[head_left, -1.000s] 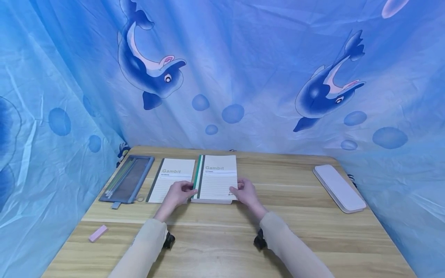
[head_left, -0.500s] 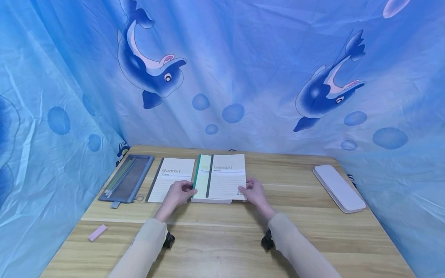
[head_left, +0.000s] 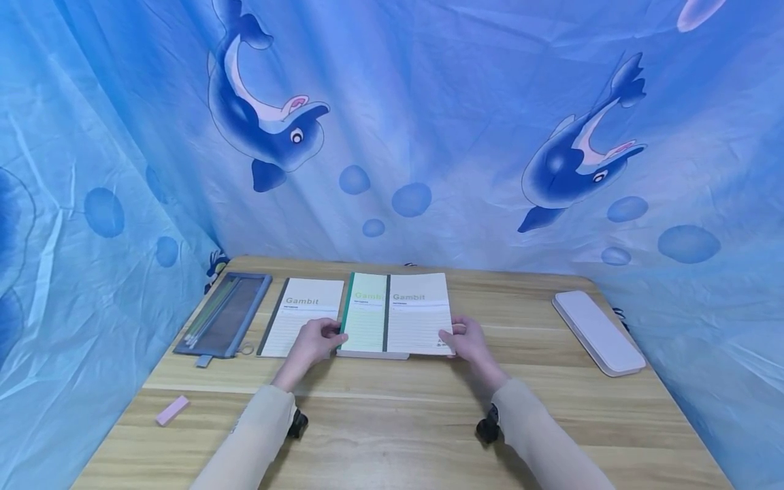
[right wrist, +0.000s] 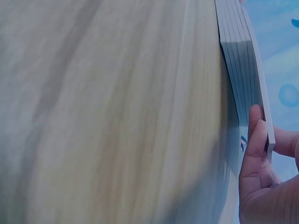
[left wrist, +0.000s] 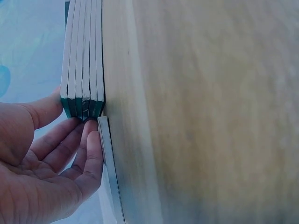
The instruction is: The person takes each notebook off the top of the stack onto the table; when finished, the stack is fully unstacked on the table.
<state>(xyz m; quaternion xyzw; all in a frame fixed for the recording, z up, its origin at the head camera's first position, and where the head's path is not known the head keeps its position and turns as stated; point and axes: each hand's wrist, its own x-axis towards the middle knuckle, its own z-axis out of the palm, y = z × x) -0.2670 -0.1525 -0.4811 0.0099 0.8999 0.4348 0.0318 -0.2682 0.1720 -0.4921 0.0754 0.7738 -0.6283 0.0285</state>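
In the head view, a stack of green-spined notebooks (head_left: 367, 328) lies at the middle of the table. My left hand (head_left: 314, 342) grips its left edge, thumb on the top cover; in the left wrist view the fingers (left wrist: 65, 140) rest against the green spines (left wrist: 84, 108). A white notebook with a dark grey spine (head_left: 419, 323) overlaps the right part of the stack and juts past it. Its lower right edge is pinched by my right hand (head_left: 470, 340); the right wrist view shows thumb and fingers on opposite faces of this notebook (right wrist: 262, 79).
Left of the stack lies another grey-spined notebook (head_left: 304, 299), partly under my left hand. Beyond it are a blue mesh pencil pouch (head_left: 235, 320) with pencils inside and a small ring (head_left: 246, 349). A pink eraser (head_left: 173, 411) sits front left, a white pencil case (head_left: 597, 332) far right.
My right hand has slid the grey-spined notebook rightward across the stack, uncovering more of the green-spined cover beneath. My left hand has stayed in place at the stack's left edge.
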